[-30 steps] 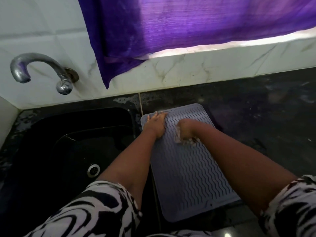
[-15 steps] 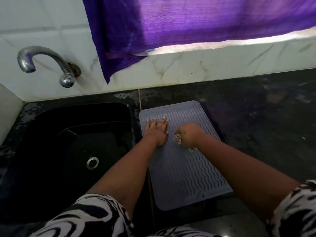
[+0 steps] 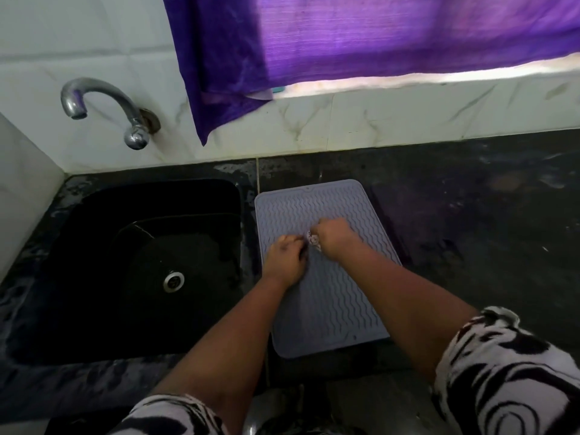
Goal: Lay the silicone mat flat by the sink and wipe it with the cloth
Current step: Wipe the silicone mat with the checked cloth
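The grey-lilac silicone mat (image 3: pixel 326 309), ribbed with wavy lines, lies flat on the dark counter just right of the black sink (image 3: pixel 94 246). My right hand (image 3: pixel 334 237) is fisted around a small white patterned cloth (image 3: pixel 313 240), which it presses on the middle of the mat. Only a bit of cloth shows between my two hands. My left hand (image 3: pixel 285 260) rests on the mat beside it with fingers curled, touching the cloth's edge; I cannot tell whether it grips the cloth.
A chrome tap (image 3: pixel 103 105) sticks out of the white tiled wall above the sink. A purple curtain (image 3: pixel 345 39) hangs over the window ledge behind the mat. Dark counter (image 3: pixel 470 230) stretches to the right. The sink drain (image 3: pixel 173 280) shows at the bottom.
My left hand slid toward me from the mat's far left corner and curled its flat fingers. My right hand with the cloth stayed near the mat's middle. The camera view shifted.
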Action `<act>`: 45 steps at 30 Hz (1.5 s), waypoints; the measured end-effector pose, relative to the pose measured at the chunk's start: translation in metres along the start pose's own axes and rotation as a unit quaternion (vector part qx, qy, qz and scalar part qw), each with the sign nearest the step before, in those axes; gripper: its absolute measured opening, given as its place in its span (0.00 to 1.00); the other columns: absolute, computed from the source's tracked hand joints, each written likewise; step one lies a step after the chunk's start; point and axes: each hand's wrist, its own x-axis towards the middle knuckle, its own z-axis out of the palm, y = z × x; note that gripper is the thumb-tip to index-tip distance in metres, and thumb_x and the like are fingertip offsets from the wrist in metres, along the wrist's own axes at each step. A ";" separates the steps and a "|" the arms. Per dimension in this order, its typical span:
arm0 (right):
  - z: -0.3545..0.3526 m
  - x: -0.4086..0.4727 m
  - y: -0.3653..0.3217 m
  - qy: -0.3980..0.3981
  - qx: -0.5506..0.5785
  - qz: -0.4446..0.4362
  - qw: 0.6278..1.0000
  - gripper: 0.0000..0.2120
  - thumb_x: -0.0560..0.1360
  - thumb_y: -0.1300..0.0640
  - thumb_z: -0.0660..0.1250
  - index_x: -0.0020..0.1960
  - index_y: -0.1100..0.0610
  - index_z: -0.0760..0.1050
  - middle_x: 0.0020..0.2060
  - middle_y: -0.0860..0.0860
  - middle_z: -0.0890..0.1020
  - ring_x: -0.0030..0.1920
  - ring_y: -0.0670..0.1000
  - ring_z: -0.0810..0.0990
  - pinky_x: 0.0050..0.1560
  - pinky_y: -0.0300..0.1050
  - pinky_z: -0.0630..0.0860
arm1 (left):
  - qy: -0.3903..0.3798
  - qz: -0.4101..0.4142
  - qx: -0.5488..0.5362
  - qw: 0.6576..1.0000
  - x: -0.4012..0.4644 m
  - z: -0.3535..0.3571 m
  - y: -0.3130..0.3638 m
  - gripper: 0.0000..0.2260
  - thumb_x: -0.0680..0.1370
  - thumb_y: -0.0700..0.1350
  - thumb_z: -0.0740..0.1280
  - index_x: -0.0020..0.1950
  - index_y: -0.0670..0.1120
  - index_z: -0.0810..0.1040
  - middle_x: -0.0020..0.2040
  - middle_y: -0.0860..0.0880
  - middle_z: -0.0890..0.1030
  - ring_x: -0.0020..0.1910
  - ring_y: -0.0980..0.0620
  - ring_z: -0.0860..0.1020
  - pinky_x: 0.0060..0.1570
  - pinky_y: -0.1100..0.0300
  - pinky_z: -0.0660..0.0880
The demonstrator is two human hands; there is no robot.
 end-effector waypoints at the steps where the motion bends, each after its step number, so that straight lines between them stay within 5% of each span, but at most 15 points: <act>1: 0.007 -0.002 -0.001 0.008 -0.013 -0.002 1.000 0.15 0.79 0.53 0.62 0.62 0.55 0.76 0.61 0.55 0.75 0.61 0.60 0.74 0.63 0.52 0.70 | -0.013 0.008 -0.001 1.000 -0.003 0.002 0.000 0.17 0.80 0.46 0.60 0.68 0.44 0.74 0.69 0.45 0.74 0.67 0.45 0.69 0.66 0.55 0.65; 6: 0.010 -0.025 -0.002 -0.034 -0.026 0.020 0.999 0.18 0.72 0.58 0.71 0.62 0.56 0.77 0.59 0.55 0.80 0.58 0.56 0.78 0.55 0.46 0.75 | -0.059 0.011 0.048 0.997 0.001 0.000 0.000 0.20 0.82 0.50 0.57 0.72 0.45 0.70 0.75 0.48 0.67 0.72 0.46 0.65 0.71 0.53 0.63; 14: 0.020 -0.063 0.000 -0.127 -0.042 0.008 0.991 0.24 0.74 0.58 0.68 0.69 0.60 0.68 0.65 0.58 0.74 0.62 0.57 0.75 0.62 0.50 0.73 | -0.128 -0.010 0.077 0.989 -0.002 -0.013 0.010 0.22 0.82 0.50 0.57 0.75 0.45 0.63 0.78 0.48 0.59 0.75 0.45 0.59 0.74 0.50 0.59; 19: -0.009 -0.049 0.003 -0.011 0.103 0.013 0.995 0.18 0.73 0.57 0.70 0.63 0.57 0.76 0.55 0.56 0.80 0.53 0.57 0.78 0.55 0.50 0.76 | -0.021 -0.019 -0.021 0.999 -0.029 -0.006 0.018 0.20 0.80 0.46 0.59 0.73 0.45 0.68 0.74 0.45 0.67 0.72 0.45 0.63 0.72 0.54 0.61; 24: 0.030 -0.053 -0.003 0.012 -0.075 -0.017 0.997 0.22 0.75 0.57 0.67 0.68 0.53 0.71 0.65 0.55 0.73 0.64 0.58 0.72 0.66 0.50 0.67 | -0.133 -0.019 0.069 0.989 -0.042 0.000 0.015 0.27 0.82 0.53 0.56 0.79 0.46 0.55 0.80 0.47 0.53 0.78 0.47 0.54 0.76 0.52 0.50; 30: 0.048 -0.091 0.011 -0.025 -0.044 -0.018 0.999 0.20 0.69 0.58 0.73 0.61 0.51 0.78 0.57 0.52 0.82 0.55 0.53 0.79 0.54 0.43 0.76 | -0.183 -0.019 0.139 0.973 -0.037 -0.005 0.019 0.29 0.82 0.56 0.53 0.79 0.47 0.49 0.80 0.49 0.47 0.79 0.47 0.50 0.77 0.49 0.46; 34: 0.059 -0.115 0.009 -0.057 -0.044 -0.028 0.997 0.20 0.72 0.54 0.69 0.64 0.54 0.75 0.61 0.54 0.78 0.58 0.55 0.77 0.57 0.46 0.73 | -0.184 -0.029 0.153 0.970 -0.041 -0.006 0.024 0.28 0.83 0.55 0.51 0.79 0.46 0.47 0.80 0.48 0.46 0.79 0.47 0.49 0.77 0.47 0.45; 38: 0.043 -0.120 0.006 -0.091 0.020 -0.003 0.996 0.18 0.72 0.59 0.69 0.62 0.58 0.74 0.58 0.57 0.79 0.54 0.57 0.79 0.54 0.49 0.78 | -0.119 -0.067 0.101 0.985 -0.057 -0.004 0.041 0.24 0.82 0.51 0.55 0.76 0.44 0.58 0.78 0.43 0.58 0.76 0.44 0.58 0.75 0.49 0.55; 41: 0.032 -0.116 0.005 0.017 0.121 0.004 0.993 0.10 0.72 0.60 0.69 0.53 0.54 0.80 0.46 0.54 0.82 0.47 0.56 0.82 0.42 0.44 0.76 | -0.020 -0.097 0.024 0.995 -0.082 0.003 0.053 0.14 0.80 0.48 0.59 0.63 0.43 0.72 0.65 0.41 0.74 0.64 0.42 0.70 0.62 0.50 0.68; 45: 0.069 -0.123 0.007 0.066 -0.021 -0.046 0.997 0.18 0.75 0.55 0.67 0.65 0.52 0.73 0.60 0.53 0.77 0.60 0.57 0.73 0.59 0.47 0.71 | -0.062 -0.081 0.066 0.993 -0.096 0.012 0.058 0.19 0.81 0.50 0.55 0.70 0.45 0.67 0.75 0.44 0.64 0.70 0.44 0.65 0.68 0.48 0.64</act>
